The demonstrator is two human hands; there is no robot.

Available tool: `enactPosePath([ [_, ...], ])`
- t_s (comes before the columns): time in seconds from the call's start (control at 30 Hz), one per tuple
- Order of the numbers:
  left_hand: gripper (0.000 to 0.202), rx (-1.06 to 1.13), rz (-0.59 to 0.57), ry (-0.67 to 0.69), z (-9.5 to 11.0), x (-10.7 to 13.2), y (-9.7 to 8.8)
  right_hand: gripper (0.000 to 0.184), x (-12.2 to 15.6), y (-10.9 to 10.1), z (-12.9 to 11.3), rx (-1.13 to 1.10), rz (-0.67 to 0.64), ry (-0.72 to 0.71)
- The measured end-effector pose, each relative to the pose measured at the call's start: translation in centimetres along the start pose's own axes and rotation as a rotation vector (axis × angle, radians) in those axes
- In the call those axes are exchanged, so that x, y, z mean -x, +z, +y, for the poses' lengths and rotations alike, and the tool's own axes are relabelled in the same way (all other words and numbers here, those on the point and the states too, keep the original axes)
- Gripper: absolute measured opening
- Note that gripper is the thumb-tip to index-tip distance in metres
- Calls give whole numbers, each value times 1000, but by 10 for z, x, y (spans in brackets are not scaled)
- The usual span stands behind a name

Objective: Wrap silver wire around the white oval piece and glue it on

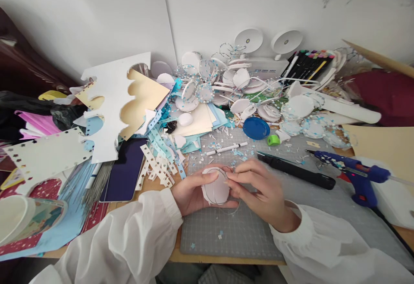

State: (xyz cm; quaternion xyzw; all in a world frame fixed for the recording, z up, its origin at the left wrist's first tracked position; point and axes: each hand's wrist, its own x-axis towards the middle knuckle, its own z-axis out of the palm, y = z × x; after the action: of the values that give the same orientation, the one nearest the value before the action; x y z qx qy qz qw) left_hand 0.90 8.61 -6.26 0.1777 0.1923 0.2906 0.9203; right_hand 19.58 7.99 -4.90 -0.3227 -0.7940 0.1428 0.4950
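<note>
Paper scraps, a blue lid (255, 128), a white pen (226, 148), a black knife (296, 170) and a blue glue gun (352, 173) crowd the tabletop (161, 180) around the grey cutting mat (226, 232). Above the mat, the white paper disc (216, 188) sits between both hands: left hand (190, 193) cups it from beneath, right hand (258, 191) fingers (237, 179) pinch its right edge, closed on it

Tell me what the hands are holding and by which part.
Both hands hold a white disc by its edges: left hand on its left rim, right hand pinching its right rim.
</note>
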Motion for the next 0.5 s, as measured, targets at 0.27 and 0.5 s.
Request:
enactPosePath([
  [0.27, 33, -67, 18, -31, -4, -1, 1, 20, 1, -2, -4, 50, 11, -27],
  [0.5, 37, -51, -16, 65, -2, -1, 3, 21, 2, 2, -4, 27, 32, 73],
])
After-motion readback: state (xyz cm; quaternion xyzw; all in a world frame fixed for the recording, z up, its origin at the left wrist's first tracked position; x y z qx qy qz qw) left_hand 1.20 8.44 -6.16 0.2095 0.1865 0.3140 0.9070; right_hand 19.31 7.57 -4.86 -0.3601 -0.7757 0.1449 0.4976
